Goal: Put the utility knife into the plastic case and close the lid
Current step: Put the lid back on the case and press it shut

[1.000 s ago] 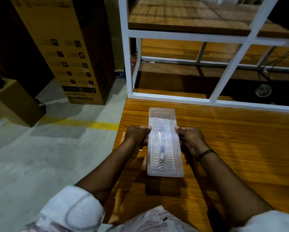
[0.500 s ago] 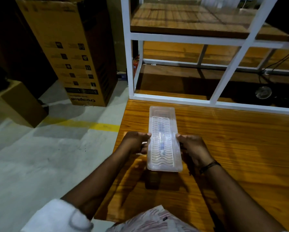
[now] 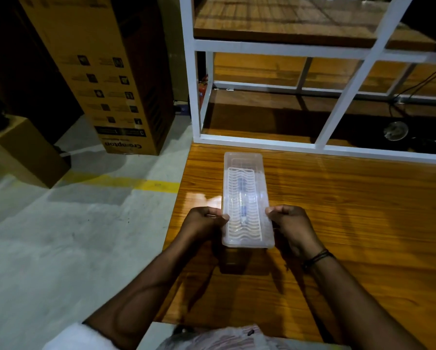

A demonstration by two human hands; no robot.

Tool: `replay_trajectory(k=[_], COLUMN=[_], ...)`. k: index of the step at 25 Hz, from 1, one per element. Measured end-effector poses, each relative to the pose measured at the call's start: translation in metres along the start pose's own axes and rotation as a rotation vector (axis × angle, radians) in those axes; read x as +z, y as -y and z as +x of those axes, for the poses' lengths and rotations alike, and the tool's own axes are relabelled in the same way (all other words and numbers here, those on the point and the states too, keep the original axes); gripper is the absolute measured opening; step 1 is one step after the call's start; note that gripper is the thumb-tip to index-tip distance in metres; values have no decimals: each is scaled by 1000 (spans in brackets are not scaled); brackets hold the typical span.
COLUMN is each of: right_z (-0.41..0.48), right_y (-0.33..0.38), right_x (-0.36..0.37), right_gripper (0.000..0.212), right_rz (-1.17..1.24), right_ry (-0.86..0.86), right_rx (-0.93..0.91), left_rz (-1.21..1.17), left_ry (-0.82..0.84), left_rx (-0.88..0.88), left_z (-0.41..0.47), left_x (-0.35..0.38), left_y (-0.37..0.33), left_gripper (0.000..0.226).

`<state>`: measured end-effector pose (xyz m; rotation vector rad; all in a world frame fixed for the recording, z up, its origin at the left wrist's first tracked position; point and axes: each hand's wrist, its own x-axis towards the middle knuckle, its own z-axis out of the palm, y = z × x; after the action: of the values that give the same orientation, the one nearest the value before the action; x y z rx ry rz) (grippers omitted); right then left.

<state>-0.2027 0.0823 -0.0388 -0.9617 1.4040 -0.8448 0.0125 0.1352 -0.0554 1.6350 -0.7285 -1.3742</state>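
A long clear plastic case [image 3: 246, 198] with a wavy-ribbed lid lies lengthwise on the wooden table [image 3: 350, 210], lid down on top. Through the lid a dim shape of the utility knife [image 3: 242, 198] shows along the middle. My left hand [image 3: 204, 223] grips the case's near left edge, thumb on the lid. My right hand [image 3: 291, 226] grips the near right edge the same way. The case's near end casts a shadow on the table; whether it is lifted I cannot tell.
A white metal shelf frame [image 3: 194, 97] with wooden boards stands along the table's far edge. A tall cardboard box [image 3: 105, 79] and a smaller box [image 3: 27, 152] stand on the concrete floor at left, beside a yellow floor line [image 3: 136, 184]. Cables [image 3: 413, 97] lie back right.
Both hands have slid along the case's sides toward its near end. The case itself has stayed lengthwise on the table with the lid down.
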Motion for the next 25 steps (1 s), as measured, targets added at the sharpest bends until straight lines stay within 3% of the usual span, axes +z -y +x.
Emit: replay_trajectory(k=[7, 12, 20, 25], right_z=[-25, -54, -58, -51], right_y=[-7, -24, -29, -34], right_x=[-9, -17, -13, -17], right_gripper=[20, 15, 4, 15], right_rz=[30, -11, -10, -129], right_ry=[77, 93, 48, 50], right_rx=[50, 60, -47, -73], left_rz=[10, 39, 6, 88], left_ry=[17, 56, -11, 17], left_rx=[-52, 11, 20, 14], left_z=[-30, -55, -55, -54], left_x=[1, -2, 2, 0], left_y=[2, 13, 18, 12], left_gripper=[30, 30, 32, 34])
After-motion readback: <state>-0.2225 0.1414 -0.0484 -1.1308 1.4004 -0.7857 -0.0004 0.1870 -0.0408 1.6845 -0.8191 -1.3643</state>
